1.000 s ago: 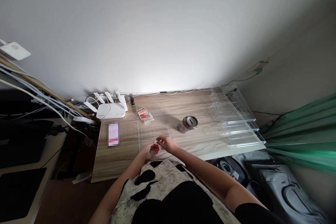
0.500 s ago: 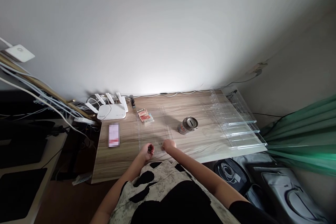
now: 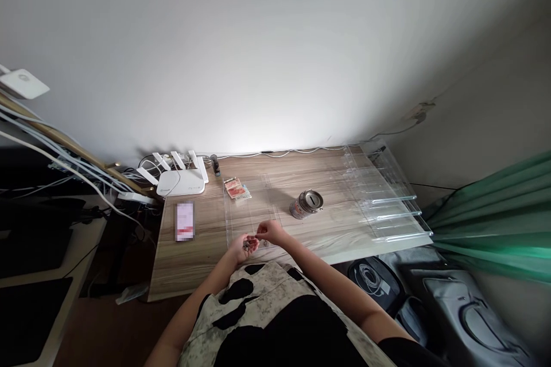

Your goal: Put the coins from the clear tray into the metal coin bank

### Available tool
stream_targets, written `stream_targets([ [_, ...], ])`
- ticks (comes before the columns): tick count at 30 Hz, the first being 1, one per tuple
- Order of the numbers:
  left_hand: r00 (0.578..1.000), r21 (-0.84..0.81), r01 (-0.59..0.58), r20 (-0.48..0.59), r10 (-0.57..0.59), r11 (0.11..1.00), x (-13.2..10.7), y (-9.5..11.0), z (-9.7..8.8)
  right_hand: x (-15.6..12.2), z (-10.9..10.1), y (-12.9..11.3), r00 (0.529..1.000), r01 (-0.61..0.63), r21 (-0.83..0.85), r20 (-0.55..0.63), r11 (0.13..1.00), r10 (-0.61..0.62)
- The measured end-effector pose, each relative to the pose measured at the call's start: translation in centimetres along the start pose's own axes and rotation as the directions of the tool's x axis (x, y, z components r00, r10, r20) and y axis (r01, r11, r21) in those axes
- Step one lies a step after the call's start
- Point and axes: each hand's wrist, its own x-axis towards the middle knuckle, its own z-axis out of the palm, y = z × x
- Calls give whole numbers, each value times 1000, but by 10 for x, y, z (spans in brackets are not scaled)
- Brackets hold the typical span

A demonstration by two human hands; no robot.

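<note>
My left hand (image 3: pixel 243 248) is cupped palm up near the front edge of the desk, with several small coins (image 3: pixel 246 245) in it. Against its fingertips my right hand (image 3: pixel 270 231) is closed in a pinch; whatever lies between finger and thumb is too small to make out. Just below the right hand a few more coins (image 3: pixel 266 243) lie on a clear acrylic panel (image 3: pixel 253 221). Banknotes (image 3: pixel 236 189) rest on the panel's far part. To the right of my hands stands a coin bank (image 3: pixel 306 204) shaped like a can, its slotted lid facing up.
A white router (image 3: pixel 181 182) with cables sits at the back left, above a blurred pink-and-white item (image 3: pixel 185 221). Beside the router is a small dark bottle (image 3: pixel 216 165). Clear acrylic shelves (image 3: pixel 383 195) occupy the desk's right end. Bags (image 3: pixel 469 309) lie below, right.
My right hand has lifted from the coins on the panel and come left to my left hand. The left hand has opened somewhat, showing more of its coins.
</note>
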Motion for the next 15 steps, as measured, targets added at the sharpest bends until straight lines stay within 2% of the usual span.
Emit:
stream_targets([
  [2, 998, -55, 17, -57, -20, 998, -3, 0, 3, 0, -4, -1, 998, 42, 33, -43, 999, -41],
  [5, 990, -123, 60, -116, -74, 991, -9, 3, 5, 0, -4, 9, 994, -39, -101, -104, 994, 29],
  [7, 989, -135, 65, -120, -81, 989, -13, 6, 3, -2, 3, 19, 996, -64, -195, -73, 979, 51],
  [10, 990, -152, 48, -121, -67, 987, -17, 8, -1, -3, 19, 29, 1000, -19, -243, -8, 970, 18],
  [15, 989, -177, 38, -134, -62, 983, -17, 8, -2, 0, 34, 32, 999, 26, -303, 43, 953, -13],
])
